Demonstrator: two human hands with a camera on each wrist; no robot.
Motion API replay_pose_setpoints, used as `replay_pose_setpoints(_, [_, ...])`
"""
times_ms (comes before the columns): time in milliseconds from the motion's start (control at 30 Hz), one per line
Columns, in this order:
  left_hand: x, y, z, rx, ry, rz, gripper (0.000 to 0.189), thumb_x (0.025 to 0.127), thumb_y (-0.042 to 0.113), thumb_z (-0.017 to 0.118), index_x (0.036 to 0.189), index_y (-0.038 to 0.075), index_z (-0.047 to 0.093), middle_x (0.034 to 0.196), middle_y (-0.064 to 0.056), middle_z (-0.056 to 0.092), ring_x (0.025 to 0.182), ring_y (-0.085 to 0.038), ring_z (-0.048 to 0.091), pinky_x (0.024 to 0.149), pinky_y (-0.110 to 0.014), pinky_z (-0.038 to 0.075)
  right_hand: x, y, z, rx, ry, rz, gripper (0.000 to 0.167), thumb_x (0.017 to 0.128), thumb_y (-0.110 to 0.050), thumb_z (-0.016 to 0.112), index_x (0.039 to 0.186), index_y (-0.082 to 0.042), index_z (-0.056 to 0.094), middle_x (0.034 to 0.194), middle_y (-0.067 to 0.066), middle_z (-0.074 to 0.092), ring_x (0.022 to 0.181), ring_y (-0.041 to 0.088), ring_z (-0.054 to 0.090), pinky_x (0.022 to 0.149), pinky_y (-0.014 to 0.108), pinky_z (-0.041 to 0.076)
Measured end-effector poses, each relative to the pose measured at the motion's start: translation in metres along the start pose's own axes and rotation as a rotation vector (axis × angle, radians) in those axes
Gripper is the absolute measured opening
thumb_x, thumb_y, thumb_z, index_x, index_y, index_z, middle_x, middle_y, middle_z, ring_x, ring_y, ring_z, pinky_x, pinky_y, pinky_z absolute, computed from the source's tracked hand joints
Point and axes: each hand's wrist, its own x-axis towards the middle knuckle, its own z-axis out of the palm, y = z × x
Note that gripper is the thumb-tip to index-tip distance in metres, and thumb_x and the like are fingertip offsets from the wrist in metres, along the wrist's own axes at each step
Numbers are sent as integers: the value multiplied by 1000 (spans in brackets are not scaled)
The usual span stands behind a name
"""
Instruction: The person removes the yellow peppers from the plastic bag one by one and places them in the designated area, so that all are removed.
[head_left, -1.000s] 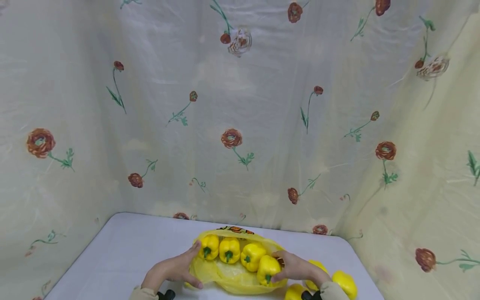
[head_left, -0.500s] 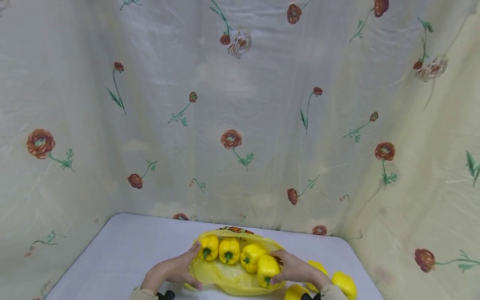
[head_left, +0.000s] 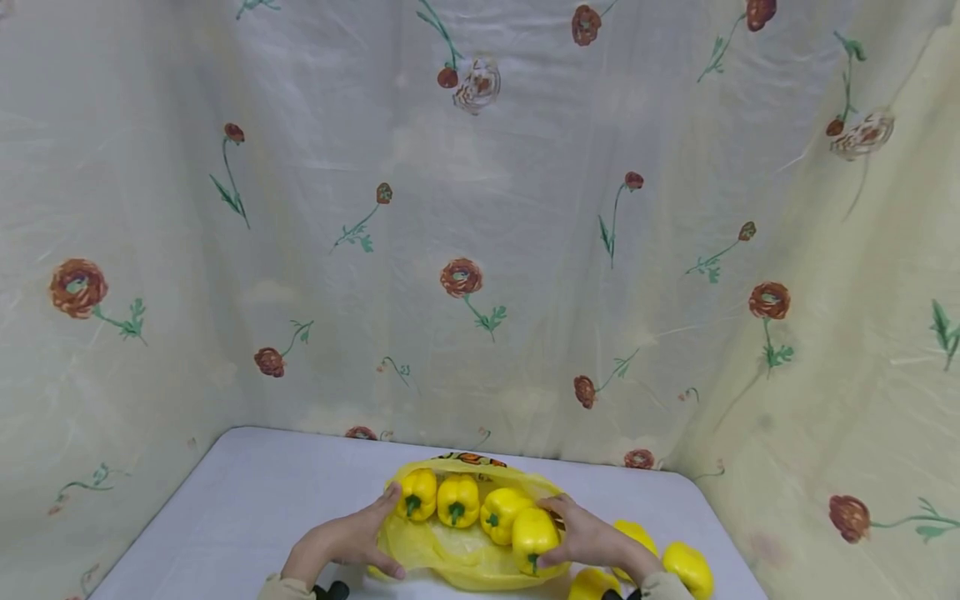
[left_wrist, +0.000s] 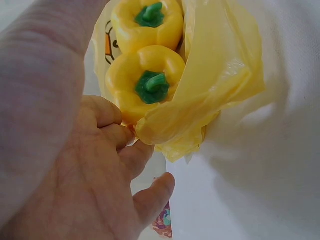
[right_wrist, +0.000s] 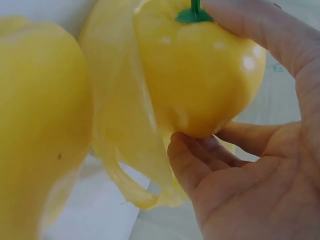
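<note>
A yellow plastic bag (head_left: 468,571) lies on its side on the table, its mouth facing me. Inside it sit several yellow bell peppers (head_left: 457,496) in a row, green stems toward me. My right hand (head_left: 588,537) grips the rightmost bell pepper (right_wrist: 200,75) at the bag's right side, thumb by the stem and fingers beneath. On the bag's left side rests my left hand (head_left: 348,537), thumb and fingers spread wide, with fingertips at the bag's rim (left_wrist: 165,125) beside a pepper. The far ends of the peppers are hidden in the bag.
More yellow bell peppers (head_left: 687,568) lie loose on the white table (head_left: 247,500) to the right, partly behind my right forearm. A flower-patterned curtain (head_left: 465,208) surrounds the table at the back and sides.
My right hand and the bell pepper it grips have shifted very slightly to the left. The left hand stays in place at the bag.
</note>
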Motion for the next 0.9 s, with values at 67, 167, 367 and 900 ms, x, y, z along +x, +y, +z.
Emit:
replay_pose_setpoints(67, [0, 0, 0, 0, 0, 0, 120, 75, 47, 79, 155, 5, 0, 161, -22, -1, 148, -40, 9, 116, -60, 18, 0, 0, 1, 3, 6, -9, 87, 70, -36, 86, 139, -3, 45, 135, 16, 45, 125, 34, 47, 106, 59, 36])
replay_pose_setpoints(167, [0, 0, 1, 3, 1, 0, 120, 75, 47, 79, 155, 5, 0, 161, -22, -1, 148, -40, 9, 116, -60, 18, -1, 0, 2, 20, 12, -15, 86, 70, -35, 85, 139, -4, 45, 136, 16, 44, 127, 35, 46, 107, 60, 35])
replay_pose_setpoints(367, [-1, 1, -1, 7, 1, 3, 120, 75, 47, 79, 155, 5, 0, 161, -22, -2, 148, -40, 10, 116, -60, 18, -4, -4, 3, 47, 22, -10, 86, 70, -34, 85, 139, -3, 45, 139, 19, 45, 128, 38, 45, 107, 61, 35])
replay_pose_setpoints(900, [0, -2, 0, 12, -5, 17, 119, 76, 47, 78, 155, 5, 0, 161, -23, -3, 148, -41, 9, 115, -61, 19, -20, -6, 4, 145, 48, -67, 85, 76, -33, 81, 144, -5, 39, 148, 22, 39, 132, 44, 41, 105, 62, 36])
